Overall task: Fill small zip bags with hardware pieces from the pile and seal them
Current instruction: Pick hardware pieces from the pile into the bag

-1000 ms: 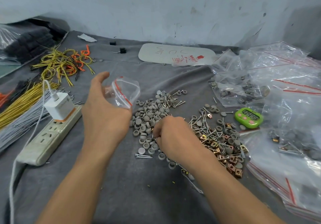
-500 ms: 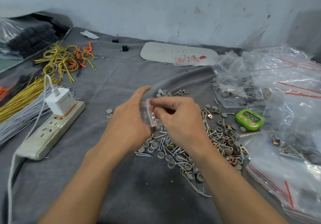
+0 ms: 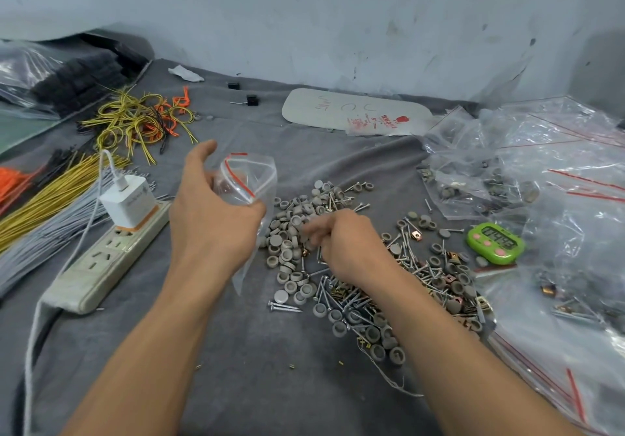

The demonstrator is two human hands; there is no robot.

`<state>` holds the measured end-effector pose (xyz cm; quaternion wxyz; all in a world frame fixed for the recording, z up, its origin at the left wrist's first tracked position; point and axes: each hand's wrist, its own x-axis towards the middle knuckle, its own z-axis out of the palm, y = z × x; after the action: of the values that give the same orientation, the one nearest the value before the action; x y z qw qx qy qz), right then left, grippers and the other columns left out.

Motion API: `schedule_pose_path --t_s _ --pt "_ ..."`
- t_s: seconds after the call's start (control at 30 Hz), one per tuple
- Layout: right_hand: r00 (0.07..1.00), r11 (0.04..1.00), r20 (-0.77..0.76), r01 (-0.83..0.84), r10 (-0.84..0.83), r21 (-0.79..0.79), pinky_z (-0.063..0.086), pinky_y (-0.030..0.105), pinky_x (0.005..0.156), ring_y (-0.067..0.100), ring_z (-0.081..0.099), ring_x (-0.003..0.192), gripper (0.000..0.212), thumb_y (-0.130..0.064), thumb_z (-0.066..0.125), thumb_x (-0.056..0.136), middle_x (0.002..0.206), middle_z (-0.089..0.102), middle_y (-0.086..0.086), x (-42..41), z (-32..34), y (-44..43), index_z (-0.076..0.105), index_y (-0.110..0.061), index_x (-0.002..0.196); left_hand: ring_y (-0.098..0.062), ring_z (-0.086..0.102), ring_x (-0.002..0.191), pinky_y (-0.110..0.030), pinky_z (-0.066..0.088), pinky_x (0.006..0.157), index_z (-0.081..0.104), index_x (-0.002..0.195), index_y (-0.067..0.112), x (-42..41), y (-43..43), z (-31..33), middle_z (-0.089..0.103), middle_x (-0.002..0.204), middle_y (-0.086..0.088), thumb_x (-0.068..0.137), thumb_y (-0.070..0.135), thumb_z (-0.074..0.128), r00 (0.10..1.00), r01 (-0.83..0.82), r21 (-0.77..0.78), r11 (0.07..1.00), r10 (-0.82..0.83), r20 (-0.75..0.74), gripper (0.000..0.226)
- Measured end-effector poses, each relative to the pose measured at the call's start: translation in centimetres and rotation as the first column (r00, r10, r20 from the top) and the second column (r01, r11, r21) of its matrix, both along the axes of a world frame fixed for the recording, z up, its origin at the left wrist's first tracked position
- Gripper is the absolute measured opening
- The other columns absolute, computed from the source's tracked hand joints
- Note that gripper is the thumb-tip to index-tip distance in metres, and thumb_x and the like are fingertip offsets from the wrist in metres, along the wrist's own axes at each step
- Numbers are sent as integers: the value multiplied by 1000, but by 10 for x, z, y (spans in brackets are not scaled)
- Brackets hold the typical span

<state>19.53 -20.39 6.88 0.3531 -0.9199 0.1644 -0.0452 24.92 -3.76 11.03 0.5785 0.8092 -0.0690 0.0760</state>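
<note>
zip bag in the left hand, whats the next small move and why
Probably lift the right hand from the pile to the zip bag and drop in whatever it has picked. The left hand holds the bag raised with its red-striped mouth open, and the right hand is curled down in the pile; what it grips is blurred.
</note>
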Motion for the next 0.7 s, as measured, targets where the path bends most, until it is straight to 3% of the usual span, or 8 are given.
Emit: schedule_pose_path --t_s 0.07,0.23,0.33,0.43,0.5,0.53,0.63,0.7 --pt "999 1000 -26 -29 29 -8 39 -2 67 -3 62 80 62 10 48 86 103 69 -15 7 0 -4 73 -32 124 -14 64 101 -47 54 91 34 140 54 0 0 -1 65 109 12 60 23 69 1000 -5 19 1000 5 8 93" --pt "1000 998 18 -16 17 -53 42 16 100 13 59 128 81 14 46 81 141 63 -8 9 -11 -11 59 -39 141 -15 62 105 -46 54 91 33 143 52 4 1 -2 65 110 14 70 13 75 1000 -13 59 998 12 23 93" --pt "993 995 97 67 -60 -72 46 13 78 8 68 100 74 13 52 81 137 64 -2 4 -10 -16 66 -42 129 -13 62 103 -46 54 89 32 144 51 4 1 -2 65 110 14 71 12 76 1000 -11 71 997 10 24 94" --pt "992 994 97 84 -76 -75 36 1 57 -4 64 71 52 9 56 82 116 74 -4 2 -8 -15 76 -38 87 -14 61 104 -44 53 89 32 145 49 3 1 -3 64 109 14 73 11 76 999 -12 87 996 8 41 93" --pt "998 997 53 44 -40 -68 51 8 69 -8 60 69 48 6 55 82 113 76 -5 1 -5 -7 77 -36 77 -13 61 103 -42 53 86 32 146 48 3 1 -3 64 109 14 73 11 76 999 -11 87 996 7 44 93" --pt "1000 996 30 11 -8 -93 56 19 87 -6 62 80 50 7 55 81 116 75 -5 2 -4 -3 80 -37 88 -12 61 101 -42 52 85 32 146 48 3 1 -3 64 109 15 73 11 76 999 -10 89 996 6 46 92" --pt "989 940 -87 -142 121 -309 42 44 114 25 53 130 70 4 58 81 144 59 0 4 -2 4 63 -36 138 -8 60 96 -42 52 85 33 146 47 1 0 -2 63 105 17 76 12 75 998 -17 102 995 11 57 89" --pt "987 925 -97 -156 130 -347 38 48 115 28 45 135 73 2 59 83 150 49 0 2 -1 3 54 -33 147 -6 59 94 -43 53 85 33 146 47 0 1 -2 62 103 19 76 12 75 998 -20 111 994 13 61 89"
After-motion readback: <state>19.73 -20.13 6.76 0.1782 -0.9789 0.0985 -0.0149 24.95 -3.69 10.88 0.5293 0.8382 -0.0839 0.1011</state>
